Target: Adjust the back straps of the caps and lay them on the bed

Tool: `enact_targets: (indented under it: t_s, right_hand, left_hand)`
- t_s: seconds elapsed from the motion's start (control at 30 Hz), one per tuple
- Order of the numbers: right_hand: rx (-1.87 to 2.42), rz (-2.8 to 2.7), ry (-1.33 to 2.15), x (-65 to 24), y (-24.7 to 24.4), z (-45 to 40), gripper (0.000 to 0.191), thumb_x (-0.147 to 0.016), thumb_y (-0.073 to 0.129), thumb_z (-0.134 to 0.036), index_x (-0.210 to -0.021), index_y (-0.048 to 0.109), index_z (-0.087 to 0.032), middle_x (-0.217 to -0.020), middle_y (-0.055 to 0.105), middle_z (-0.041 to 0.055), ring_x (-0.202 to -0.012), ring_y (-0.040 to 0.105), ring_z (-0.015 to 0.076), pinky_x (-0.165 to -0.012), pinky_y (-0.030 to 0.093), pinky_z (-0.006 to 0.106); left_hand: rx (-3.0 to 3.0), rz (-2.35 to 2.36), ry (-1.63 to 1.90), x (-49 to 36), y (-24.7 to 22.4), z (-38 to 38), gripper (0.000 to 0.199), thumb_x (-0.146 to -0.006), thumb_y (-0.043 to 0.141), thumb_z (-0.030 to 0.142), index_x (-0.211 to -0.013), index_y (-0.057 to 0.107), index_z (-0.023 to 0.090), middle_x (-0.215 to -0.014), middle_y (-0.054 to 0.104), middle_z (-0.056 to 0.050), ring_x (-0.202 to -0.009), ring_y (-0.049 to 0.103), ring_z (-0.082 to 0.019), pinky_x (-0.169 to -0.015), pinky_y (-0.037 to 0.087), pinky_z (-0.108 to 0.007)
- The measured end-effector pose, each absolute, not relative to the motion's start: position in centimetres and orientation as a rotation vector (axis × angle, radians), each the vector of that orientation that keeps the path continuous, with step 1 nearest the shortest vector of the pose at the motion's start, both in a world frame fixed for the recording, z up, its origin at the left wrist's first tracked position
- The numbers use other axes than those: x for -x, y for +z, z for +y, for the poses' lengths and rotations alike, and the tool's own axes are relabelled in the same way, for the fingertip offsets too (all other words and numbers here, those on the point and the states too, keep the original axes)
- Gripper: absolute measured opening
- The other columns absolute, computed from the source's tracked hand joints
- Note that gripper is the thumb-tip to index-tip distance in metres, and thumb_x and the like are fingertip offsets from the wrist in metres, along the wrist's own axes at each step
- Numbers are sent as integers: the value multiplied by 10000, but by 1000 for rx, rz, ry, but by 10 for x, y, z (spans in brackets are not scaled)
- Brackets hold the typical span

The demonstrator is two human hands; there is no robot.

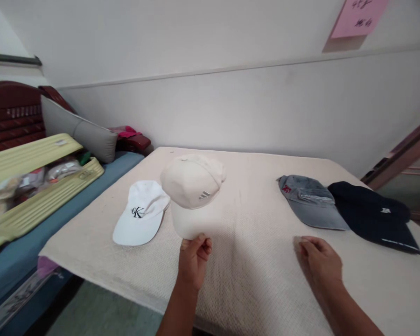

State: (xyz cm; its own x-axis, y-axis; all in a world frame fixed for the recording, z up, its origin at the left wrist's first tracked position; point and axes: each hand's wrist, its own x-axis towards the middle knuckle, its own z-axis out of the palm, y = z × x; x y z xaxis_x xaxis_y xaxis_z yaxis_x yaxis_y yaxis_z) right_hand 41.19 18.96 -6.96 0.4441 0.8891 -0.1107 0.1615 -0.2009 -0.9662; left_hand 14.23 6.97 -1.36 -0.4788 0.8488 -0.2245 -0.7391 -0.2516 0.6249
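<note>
My left hand (195, 261) pinches the brim of a cream baseball cap (191, 184) with a small three-stripe logo. That cap faces me near the middle of the table, its brim toward me. Just left of it lies a white baseball cap (142, 214) with a black CK logo. My right hand (320, 261) is closed, fingers curled, low over the cloth with nothing visible in it. Beyond that hand rests a grey denim cap (310, 203) with a red patch. A dark navy cap (369, 212) lies to its right, touching or overlapping it.
A cream textured cloth (255, 275) covers the table. At the left, a bed or bench with blue bedding (121, 164) holds a grey cushion (80, 128) and an open pale yellow case (49, 200) with bagged items. A white wall with a pink note (359, 21) stands behind.
</note>
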Motion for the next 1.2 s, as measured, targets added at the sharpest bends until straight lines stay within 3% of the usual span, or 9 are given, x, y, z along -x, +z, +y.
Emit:
enact_targets:
  t_s: [0.13, 0.4, 0.6, 0.8, 0.97, 1.1, 1.2]
  right_hand:
    - [1190, -891, 1502, -368, -62, 164, 200, -613, 710, -278, -729, 603, -156, -588, 578, 17, -508, 488, 116, -440, 349, 229]
    - [843, -932, 1899, -347, -39, 144, 304, -774, 606, -431, -928, 638, -170, -879, 668, 87, -799, 612, 179, -698, 449, 294]
    - [660, -717, 1985, -372, -29, 155, 259, -830, 513, -445, -902, 640, -230, -936, 686, 50, -878, 619, 209, -781, 453, 346]
    - [640, -696, 1868, -401, -19, 164, 249, -759, 593, -303, -995, 634, -234, -946, 703, 44, -927, 626, 236, -837, 452, 377]
    - [600, -556, 1823, -414, -8, 170, 344, -802, 501, -449, -1043, 627, -239, -943, 708, 42, -966, 618, 237, -852, 456, 386]
    - [640, -538, 1913, -421, -11, 168, 316, -774, 525, -387, -984, 657, -192, -855, 719, 47, -919, 634, 247, -823, 469, 387]
    - [633, -547, 1977, -426, -12, 162, 298, -737, 550, -358, -907, 683, -153, -803, 718, 65, -865, 644, 252, -789, 481, 379]
  left_hand:
    - [-190, 824, 1827, -163, -14, 70, 157, -636, 719, 136, -741, 604, 155, -646, 612, 11, -564, 566, -92, -472, 398, -188]
    - [-242, 834, 1687, -205, -19, 68, 175, -636, 713, 147, -790, 630, 151, -666, 614, 1, -528, 540, -86, -475, 383, -204]
    - [-250, 927, 1499, -249, -38, 61, 182, -581, 752, 203, -713, 650, 133, -551, 622, -26, -457, 518, -94, -420, 346, -201]
    - [-209, 943, 1381, -274, -45, 53, 285, -494, 804, 218, -738, 667, 163, -657, 672, -42, -498, 555, -105, -397, 343, -190]
    - [-263, 973, 1306, -281, -45, 50, 262, -500, 811, 210, -715, 668, 162, -629, 663, -36, -501, 557, -101, -422, 377, -191]
    - [-237, 891, 1315, -276, -43, 49, 319, -560, 780, 208, -859, 671, 184, -843, 704, -77, -732, 639, -191, -558, 475, -252]
    - [-100, 770, 1294, -257, -31, 55, 297, -706, 657, 366, -930, 664, 171, -919, 702, -117, -923, 627, -270, -718, 501, -350]
